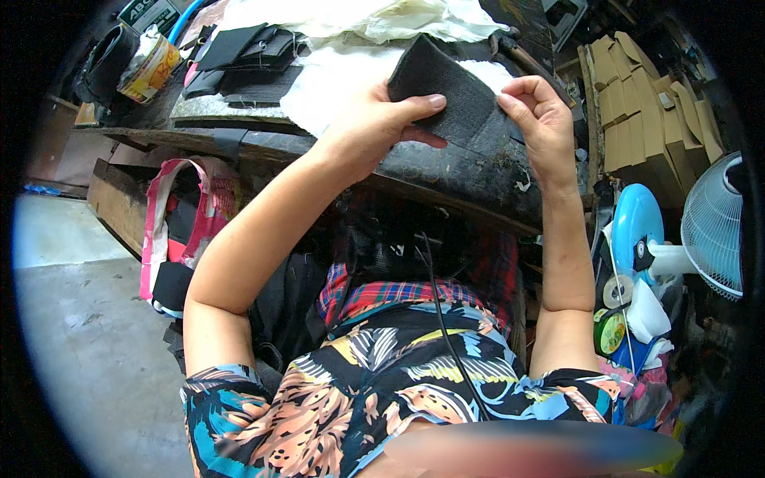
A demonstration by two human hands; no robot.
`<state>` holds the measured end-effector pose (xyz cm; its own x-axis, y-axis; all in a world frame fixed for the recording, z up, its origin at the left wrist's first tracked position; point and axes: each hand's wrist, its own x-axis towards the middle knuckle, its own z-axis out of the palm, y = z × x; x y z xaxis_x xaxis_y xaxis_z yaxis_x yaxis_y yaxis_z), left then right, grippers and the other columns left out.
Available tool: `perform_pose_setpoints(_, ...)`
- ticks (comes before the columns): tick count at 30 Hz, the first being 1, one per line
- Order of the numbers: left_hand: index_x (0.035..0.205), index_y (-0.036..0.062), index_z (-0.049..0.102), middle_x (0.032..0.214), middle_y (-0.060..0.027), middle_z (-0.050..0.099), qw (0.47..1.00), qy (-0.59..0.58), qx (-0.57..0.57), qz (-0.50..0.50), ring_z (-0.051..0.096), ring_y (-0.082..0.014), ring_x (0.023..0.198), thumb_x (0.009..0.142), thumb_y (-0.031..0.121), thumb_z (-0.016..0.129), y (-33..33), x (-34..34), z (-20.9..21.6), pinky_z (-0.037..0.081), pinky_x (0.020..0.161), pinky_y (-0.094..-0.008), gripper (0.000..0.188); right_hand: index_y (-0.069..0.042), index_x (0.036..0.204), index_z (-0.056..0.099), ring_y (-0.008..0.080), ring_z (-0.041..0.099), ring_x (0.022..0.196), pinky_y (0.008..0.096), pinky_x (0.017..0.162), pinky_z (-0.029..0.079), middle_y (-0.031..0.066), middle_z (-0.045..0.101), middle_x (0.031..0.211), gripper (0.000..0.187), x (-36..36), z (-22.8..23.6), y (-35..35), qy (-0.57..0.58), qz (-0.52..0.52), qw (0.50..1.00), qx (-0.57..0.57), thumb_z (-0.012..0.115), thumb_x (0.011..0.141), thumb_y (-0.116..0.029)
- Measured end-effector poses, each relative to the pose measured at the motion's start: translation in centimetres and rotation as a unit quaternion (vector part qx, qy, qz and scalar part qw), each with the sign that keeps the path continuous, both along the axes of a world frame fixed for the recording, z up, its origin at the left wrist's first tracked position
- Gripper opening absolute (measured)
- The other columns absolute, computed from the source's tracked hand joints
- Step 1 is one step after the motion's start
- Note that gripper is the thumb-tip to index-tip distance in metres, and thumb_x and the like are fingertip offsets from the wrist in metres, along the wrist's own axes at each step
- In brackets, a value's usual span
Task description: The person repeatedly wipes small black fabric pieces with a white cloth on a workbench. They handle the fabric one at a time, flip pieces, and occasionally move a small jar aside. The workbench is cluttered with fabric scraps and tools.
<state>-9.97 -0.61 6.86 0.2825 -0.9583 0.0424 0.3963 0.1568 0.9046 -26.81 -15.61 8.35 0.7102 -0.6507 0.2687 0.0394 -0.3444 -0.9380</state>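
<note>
A folded piece of black, coarse-woven fabric (446, 92) is held up over the front of the workbench. My left hand (382, 115) grips its left side, the thumb lying across the near face and the fingers behind. At the piece's right corner, my right hand (538, 115) is closed in a pinch of thumb and forefinger. Whether the fabric's edge or a loose thread is between those fingertips is too small to tell. Left of my hands, a stack of similar black pieces (259, 52) lies on the bench, with stray threads at the edges.
White cloth (351, 20) covers the bench's far part; a hammer (526, 64) lies right of it. A printed tub (151, 68) stands at far left. Folded brown cardboard (637, 103) and a fan (713, 223) are on the right. A pink-edged bag (151, 231) hangs below left.
</note>
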Motion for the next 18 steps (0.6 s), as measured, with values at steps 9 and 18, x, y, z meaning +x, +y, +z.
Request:
perform_pose_setpoints(9, 0.112, -0.0004, 0.061, 0.096, -0.0085, 0.068, 0.994, -0.107, -0.014, 0.012, 0.068, -0.0183, 0.077, 0.091, 0.009, 0.065, 2.5, -0.6, -0.7, 0.056, 0.068, -0.0299, 0.023, -0.006, 0.114, 0.048, 0.0062, 0.059, 0.067, 0.0226, 0.065, 0.049, 0.0004, 0.061, 0.072, 0.029, 0.9, -1.3, 0.4, 0.022, -0.047, 0.963, -0.266, 0.059, 0.087, -0.001)
perform_pose_setpoints(18, 0.117, 0.0030, 0.062, 0.103, -0.0093, 0.069, 0.913, -0.377, -0.123, 0.093, 0.064, -0.0160, 0.093, 0.090, 0.021, 0.068, 1.9, 3.3, 2.6, 0.050, 0.085, -0.0312, 0.033, -0.001, 0.127, 0.051, 0.0246, 0.066, 0.098, 0.0340, 0.072, 0.058, 0.0186, 0.065, 0.104, 0.059, 3.4, 0.5, 0.9, -0.054, 0.196, 0.911, 0.360, 0.042, 0.099, -0.052)
